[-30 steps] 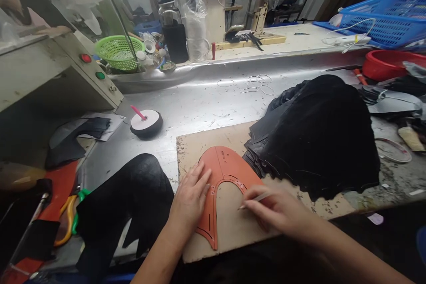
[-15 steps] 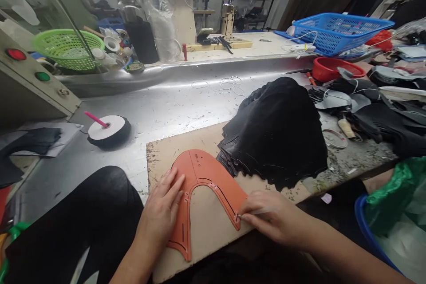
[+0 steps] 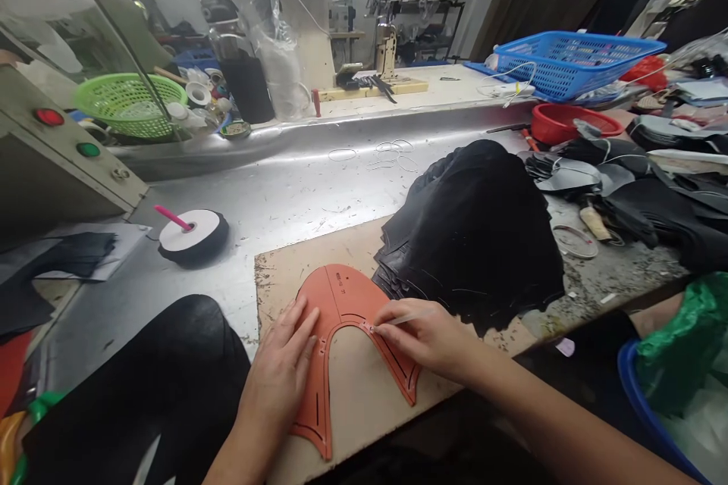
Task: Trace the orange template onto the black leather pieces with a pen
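An orange U-shaped template (image 3: 346, 297) lies on a brown board (image 3: 364, 394) at the near edge of the metal table. My left hand (image 3: 283, 367) lies flat on the template's left arm, fingers stretched out. My right hand (image 3: 424, 335) pinches a thin silvery pen (image 3: 401, 319), its tip touching the inner edge of the template's right arm near the top of the curve. A stack of black leather pieces (image 3: 475, 231) rests just beyond my right hand.
Another black pile (image 3: 142, 386) lies at the near left. A tape roll with a pink pin (image 3: 193, 233) sits on the metal table (image 3: 307, 197). A control box (image 3: 62, 159), green basket (image 3: 130, 102), blue basket (image 3: 574, 61), red bowl (image 3: 569, 121) and sewing machine (image 3: 390, 7) stand behind.
My right hand has moved the pen from the template's lower right end up along the inner edge toward the curve. The left hand has stayed pressed on the template.
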Available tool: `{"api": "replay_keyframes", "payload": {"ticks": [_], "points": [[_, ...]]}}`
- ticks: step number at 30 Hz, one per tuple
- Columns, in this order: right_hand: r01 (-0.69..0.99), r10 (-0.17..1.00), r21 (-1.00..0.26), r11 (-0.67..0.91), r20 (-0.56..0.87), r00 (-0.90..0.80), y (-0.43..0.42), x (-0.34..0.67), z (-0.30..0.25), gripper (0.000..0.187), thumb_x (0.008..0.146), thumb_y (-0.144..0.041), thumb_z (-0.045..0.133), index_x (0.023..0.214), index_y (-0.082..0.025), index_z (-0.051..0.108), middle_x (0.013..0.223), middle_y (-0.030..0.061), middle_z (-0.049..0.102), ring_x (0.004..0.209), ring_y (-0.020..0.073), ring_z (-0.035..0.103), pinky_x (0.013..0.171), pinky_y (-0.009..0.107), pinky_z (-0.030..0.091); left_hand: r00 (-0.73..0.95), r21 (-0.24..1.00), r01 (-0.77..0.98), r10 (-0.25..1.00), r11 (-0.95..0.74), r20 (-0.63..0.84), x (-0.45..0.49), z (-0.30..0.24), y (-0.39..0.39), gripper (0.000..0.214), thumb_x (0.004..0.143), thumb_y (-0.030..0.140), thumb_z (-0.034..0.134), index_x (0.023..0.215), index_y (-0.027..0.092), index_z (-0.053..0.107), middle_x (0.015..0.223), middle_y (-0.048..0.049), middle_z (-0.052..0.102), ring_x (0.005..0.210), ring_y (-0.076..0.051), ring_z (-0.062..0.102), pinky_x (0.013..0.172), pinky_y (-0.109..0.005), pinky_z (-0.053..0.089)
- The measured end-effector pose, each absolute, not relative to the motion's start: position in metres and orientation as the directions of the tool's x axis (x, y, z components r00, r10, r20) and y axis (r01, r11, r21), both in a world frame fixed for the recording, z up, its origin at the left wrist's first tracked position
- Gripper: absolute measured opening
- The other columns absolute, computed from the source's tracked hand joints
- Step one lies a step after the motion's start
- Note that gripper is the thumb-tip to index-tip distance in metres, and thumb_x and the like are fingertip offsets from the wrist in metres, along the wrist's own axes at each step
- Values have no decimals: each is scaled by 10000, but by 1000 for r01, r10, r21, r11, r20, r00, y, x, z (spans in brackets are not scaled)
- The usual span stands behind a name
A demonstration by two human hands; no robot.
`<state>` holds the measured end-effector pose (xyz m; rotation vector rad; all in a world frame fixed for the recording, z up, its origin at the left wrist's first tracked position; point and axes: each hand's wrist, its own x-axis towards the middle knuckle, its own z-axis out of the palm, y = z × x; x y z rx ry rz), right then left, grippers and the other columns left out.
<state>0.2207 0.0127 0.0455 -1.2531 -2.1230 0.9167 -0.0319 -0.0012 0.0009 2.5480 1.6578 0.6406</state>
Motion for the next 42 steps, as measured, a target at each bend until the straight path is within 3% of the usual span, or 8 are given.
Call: {"api": "replay_keyframes", "payload": {"ticks": [14, 35, 39, 42], "points": [[669, 910, -673, 317, 17, -414, 16, 218, 40, 225, 890, -302, 471, 855, -208, 672, 810, 38, 676, 788, 170, 624, 714, 243, 446, 339, 256, 869, 886, -423, 316, -31, 1, -3, 372, 917, 318, 400, 1240, 231, 561, 1361, -75, 520, 1231, -251, 501, 964, -438, 476], [668, 878, -635, 388, 34, -477, 28, 211, 44, 200, 896, -266, 480, 857, -199, 664, 821, 30, 689, 776, 154, 636, 708, 233, 446, 337, 260, 868, 886, -424, 319, -33, 2, -3, 369, 909, 291, 419, 1251, 244, 550, 1356, -72, 526, 1228, -238, 505, 974, -414, 470], [646, 923, -686, 334, 102, -370, 43, 204, 48, 273, 944, -257, 375, 1006, -186, 631, 989, 55, 677, 895, 171, 627, 803, 274, 463, 332, 259, 866, 880, -427, 340, -31, 2, -2, 356, 909, 307, 411, 1205, 226, 590, 1323, -80, 557, 1207, -241, 526, 962, -421, 480], [732, 968, -650, 203, 19, -252, 63, 185, 52, 319, 946, -189, 333, 1184, -159, 544, 1179, 107, 601, 1090, 194, 551, 933, 321, 413, 317, 276, 864, 880, -422, 354, -33, 1, -3, 355, 900, 292, 423, 1209, 243, 590, 1316, -65, 564, 1199, -238, 534, 960, -414, 486]]}}
